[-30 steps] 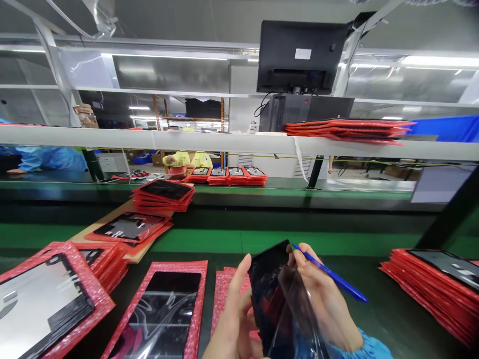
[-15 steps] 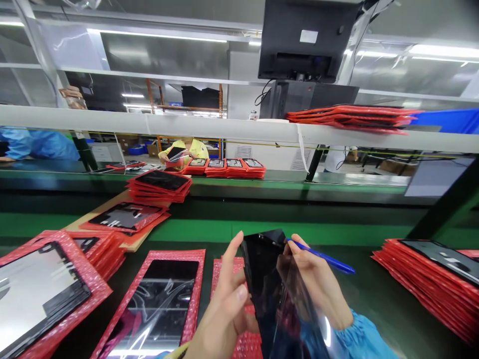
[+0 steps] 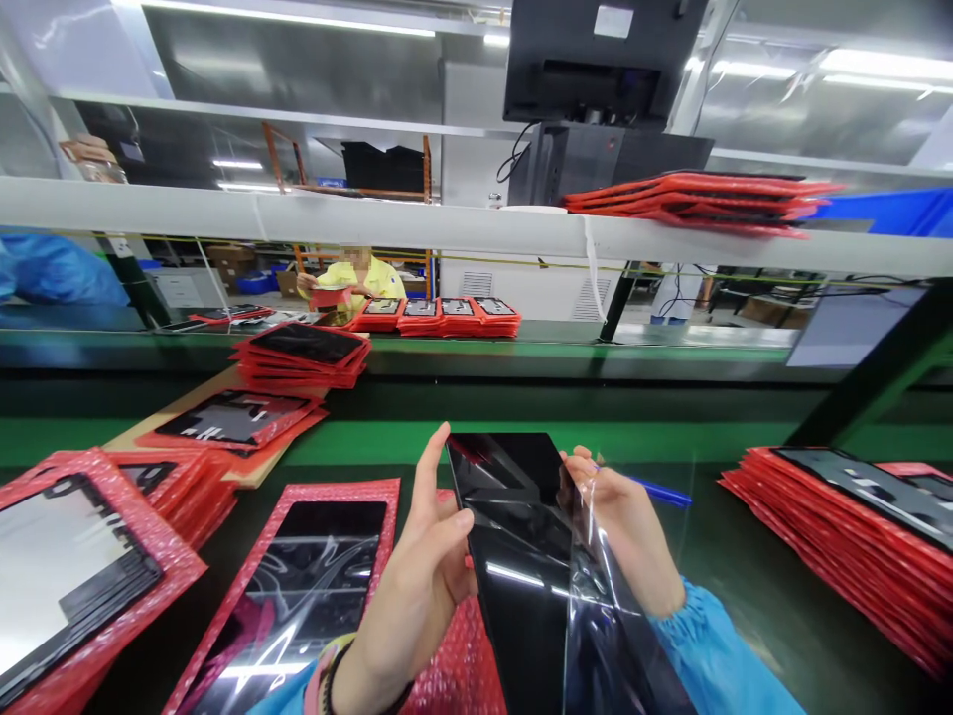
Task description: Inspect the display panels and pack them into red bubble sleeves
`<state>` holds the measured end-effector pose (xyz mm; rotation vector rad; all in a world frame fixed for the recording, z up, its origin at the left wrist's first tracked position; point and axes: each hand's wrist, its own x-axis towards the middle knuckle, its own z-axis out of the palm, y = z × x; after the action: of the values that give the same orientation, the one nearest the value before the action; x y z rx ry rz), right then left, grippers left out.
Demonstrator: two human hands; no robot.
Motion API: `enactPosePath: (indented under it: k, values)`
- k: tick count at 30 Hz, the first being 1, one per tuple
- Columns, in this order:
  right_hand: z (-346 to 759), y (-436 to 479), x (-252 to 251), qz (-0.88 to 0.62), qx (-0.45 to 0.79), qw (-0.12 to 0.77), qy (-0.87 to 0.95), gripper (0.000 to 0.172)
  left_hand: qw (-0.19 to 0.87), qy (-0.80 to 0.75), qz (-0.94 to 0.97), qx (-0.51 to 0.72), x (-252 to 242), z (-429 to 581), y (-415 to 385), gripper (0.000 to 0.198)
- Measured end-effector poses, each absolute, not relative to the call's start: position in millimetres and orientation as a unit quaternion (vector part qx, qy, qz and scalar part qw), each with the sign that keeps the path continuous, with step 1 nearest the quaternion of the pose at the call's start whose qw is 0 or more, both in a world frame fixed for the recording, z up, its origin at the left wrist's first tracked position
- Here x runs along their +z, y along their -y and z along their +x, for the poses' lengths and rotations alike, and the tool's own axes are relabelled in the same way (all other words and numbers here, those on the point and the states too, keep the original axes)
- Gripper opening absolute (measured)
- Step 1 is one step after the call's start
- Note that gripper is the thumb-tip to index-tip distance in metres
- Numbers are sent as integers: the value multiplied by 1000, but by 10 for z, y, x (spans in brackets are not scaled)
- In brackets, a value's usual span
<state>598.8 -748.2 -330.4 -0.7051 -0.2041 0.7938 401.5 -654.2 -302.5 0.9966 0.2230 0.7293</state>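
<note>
My left hand (image 3: 417, 566) holds the left edge of a glossy black screen panel (image 3: 521, 556), thumb on its face and index finger stretched up. At the panel's upper right, my right hand (image 3: 625, 526) pinches the edge of a clear film (image 3: 603, 596) that stands partly off the glass. A blue pen (image 3: 666, 494) is also held in the right hand and points right. Under the panel lies a pink bubble-wrap sleeve (image 3: 454, 655). Left of my left hand, another black panel (image 3: 313, 576) with wrinkled film rests on a pink sleeve.
Stacks of red-wrapped panels stand at the left (image 3: 179, 497), far left (image 3: 74, 566) and right (image 3: 856, 536). Above the bench runs a white shelf rail (image 3: 447, 223) with a monitor (image 3: 603, 60). Across the bench sits a person in yellow (image 3: 364, 278).
The panel has turned its face more toward me, and the film has come further off its right side. The head view has tilted down slightly. The person opposite now holds something red.
</note>
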Motion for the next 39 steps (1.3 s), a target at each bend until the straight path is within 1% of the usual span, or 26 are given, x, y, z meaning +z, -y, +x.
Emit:
enactPosePath:
  k: [2,4,9,15,19,25,30,34,35,36,38,39]
  values:
    - [6006,7470,-3294,-333,369,862,98,34,839,-109,439,303,-2999,4006,6523,76]
    - [6017,7460,-3287,-329,359,868,99,31,858,-117,414,281,-2956,3988,6523,78]
    - [6038,7439,-3300,-320,337,880,97,30,865,-150,386,283,-2896,3971,6546,70]
    - [6103,7415,-3360,-338,327,877,103,27,869,-144,384,277,-2950,4010,6486,67]
    - [6117,7407,-3375,-363,321,867,117,21,863,-144,393,282,-2955,4037,6463,67]
    - [6098,7383,-3390,-382,308,861,134,28,860,-140,395,290,-2985,4067,6439,65]
    - [6085,7382,-3400,-402,298,854,140,18,857,-151,396,293,-3029,4080,6414,60]
    - [6085,7405,-3400,-432,294,841,136,10,832,-160,417,328,-3044,4095,6416,50]
    - [6081,7410,-3405,-439,292,839,136,13,825,-161,422,339,-3044,4100,6420,49]
    - [6074,7414,-3411,-444,288,837,136,22,820,-159,426,347,-3042,4105,6424,49]
    - [6047,7415,-3427,-451,278,837,141,38,817,-150,431,353,-3042,4116,6431,53]
    - [6027,7414,-3434,-452,271,838,145,42,819,-145,433,349,-3044,4124,6433,56]
